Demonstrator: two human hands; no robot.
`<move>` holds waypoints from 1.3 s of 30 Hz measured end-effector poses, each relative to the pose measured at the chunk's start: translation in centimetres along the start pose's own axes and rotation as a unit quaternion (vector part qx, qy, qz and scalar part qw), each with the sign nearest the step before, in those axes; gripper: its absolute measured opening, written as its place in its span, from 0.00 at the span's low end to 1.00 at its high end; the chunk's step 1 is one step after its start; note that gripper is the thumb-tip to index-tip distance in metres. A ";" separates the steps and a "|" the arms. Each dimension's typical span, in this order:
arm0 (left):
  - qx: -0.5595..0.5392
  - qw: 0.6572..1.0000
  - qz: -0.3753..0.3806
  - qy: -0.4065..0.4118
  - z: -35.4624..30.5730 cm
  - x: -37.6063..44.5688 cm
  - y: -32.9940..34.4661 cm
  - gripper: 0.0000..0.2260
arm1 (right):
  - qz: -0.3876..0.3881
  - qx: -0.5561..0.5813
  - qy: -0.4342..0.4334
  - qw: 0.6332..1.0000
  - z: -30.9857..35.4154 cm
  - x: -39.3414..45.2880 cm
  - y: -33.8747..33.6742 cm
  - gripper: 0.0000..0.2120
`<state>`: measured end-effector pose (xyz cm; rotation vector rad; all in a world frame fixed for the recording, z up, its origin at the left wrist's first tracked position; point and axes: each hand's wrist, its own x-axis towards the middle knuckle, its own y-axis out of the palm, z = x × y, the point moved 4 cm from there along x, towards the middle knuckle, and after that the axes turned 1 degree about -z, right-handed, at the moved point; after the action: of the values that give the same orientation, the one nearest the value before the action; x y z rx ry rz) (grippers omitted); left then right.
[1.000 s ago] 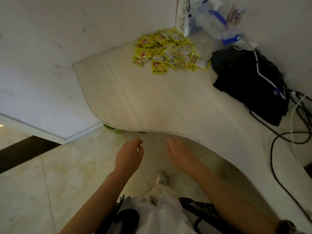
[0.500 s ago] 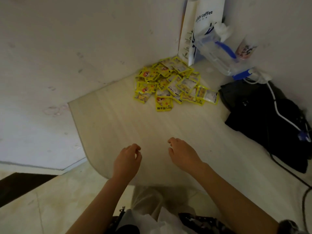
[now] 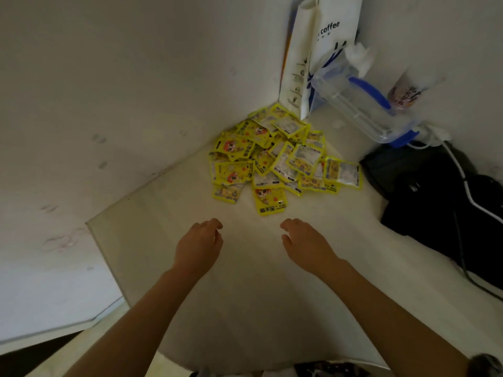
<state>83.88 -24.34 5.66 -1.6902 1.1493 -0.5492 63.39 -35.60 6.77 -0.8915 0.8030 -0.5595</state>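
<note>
A heap of several small yellow sachets (image 3: 275, 159) lies in the far corner of a pale desk (image 3: 245, 295), some face up with a cartoon figure, some showing a clear back. My left hand (image 3: 200, 244) and my right hand (image 3: 304, 244) hover side by side over the desk, a short way in front of the heap. Both hands hold nothing and their fingers hang loosely curled. One sachet (image 3: 269, 200) lies nearest, just ahead of my right hand.
A white paper coffee bag (image 3: 318, 55) stands in the corner behind the heap. A clear plastic box with blue clips (image 3: 364, 107) leans beside it, with a cup (image 3: 408, 91) behind. A black bag (image 3: 441, 200) with cables fills the right side. White walls close the left and back.
Both hands have moved forward from over the floor to above the desk, closer to the sachets. The view has come nearer to the corner.
</note>
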 end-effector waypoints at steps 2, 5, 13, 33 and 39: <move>0.007 1.000 0.006 0.007 -0.2 2.1 -0.1 0.11 | -0.002 -0.007 0.004 1.000 -0.7 1.5 -1.0 0.16; 0.012 1.000 0.015 0.004 -1.0 5.0 0.0 0.11 | -0.008 -0.006 0.011 1.000 -2.1 4.3 -2.6 0.15; 0.026 0.999 0.023 -0.010 -3.3 12.3 0.2 0.10 | -0.058 -0.003 0.043 0.997 -6.2 12.2 -7.2 0.10; 0.084 0.996 0.006 -0.040 -2.8 18.0 2.6 0.25 | -0.065 0.048 0.275 0.958 -9.8 20.3 -7.6 0.36; 0.070 0.997 -0.018 -0.032 -2.9 15.5 2.7 0.25 | -0.089 0.058 0.233 0.967 -9.1 19.5 -7.1 0.40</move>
<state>87.40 -39.58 2.12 -1.5992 1.0130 -0.5804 66.81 -57.52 2.03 -0.7349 1.1064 -0.9871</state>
